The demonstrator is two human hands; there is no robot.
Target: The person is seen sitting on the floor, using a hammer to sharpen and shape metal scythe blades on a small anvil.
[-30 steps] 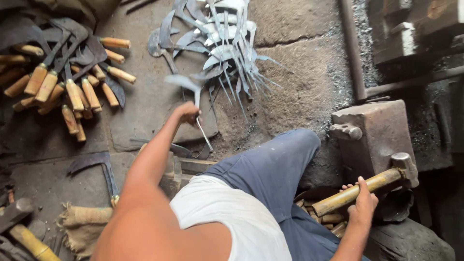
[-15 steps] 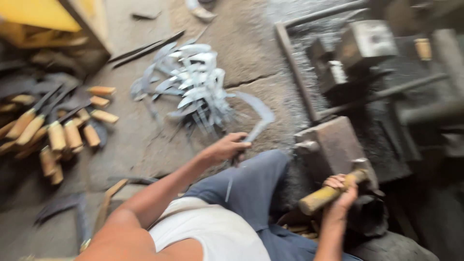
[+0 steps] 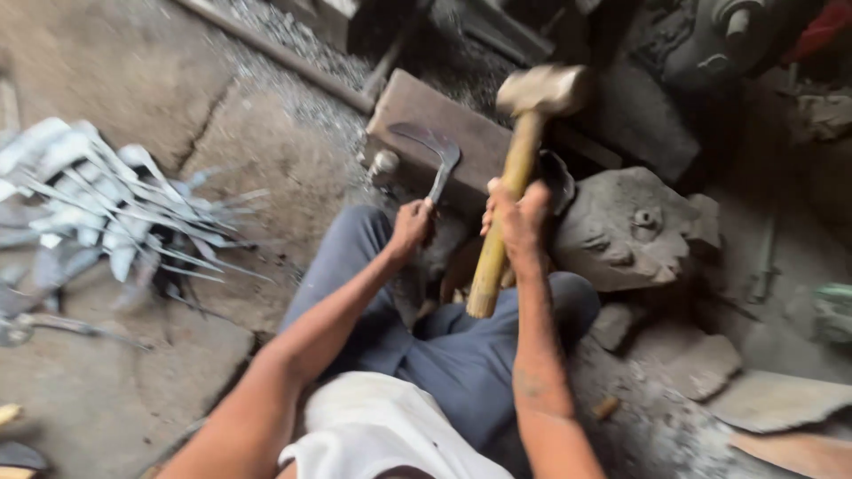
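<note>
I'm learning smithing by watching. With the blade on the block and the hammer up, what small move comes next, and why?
Probably a short downward strike. The right hand holds the wooden-handled hammer raised above the metal block, while the left hand holds the curved blade by its tang, flat on the block.

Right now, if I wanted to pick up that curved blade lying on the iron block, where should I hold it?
Probably by the narrow tang at the near end, where the left hand already grips the curved blade. Come from the near side, low. The wide hooked part lies flat on the iron block, right where the hammer in the right hand would land.
</note>
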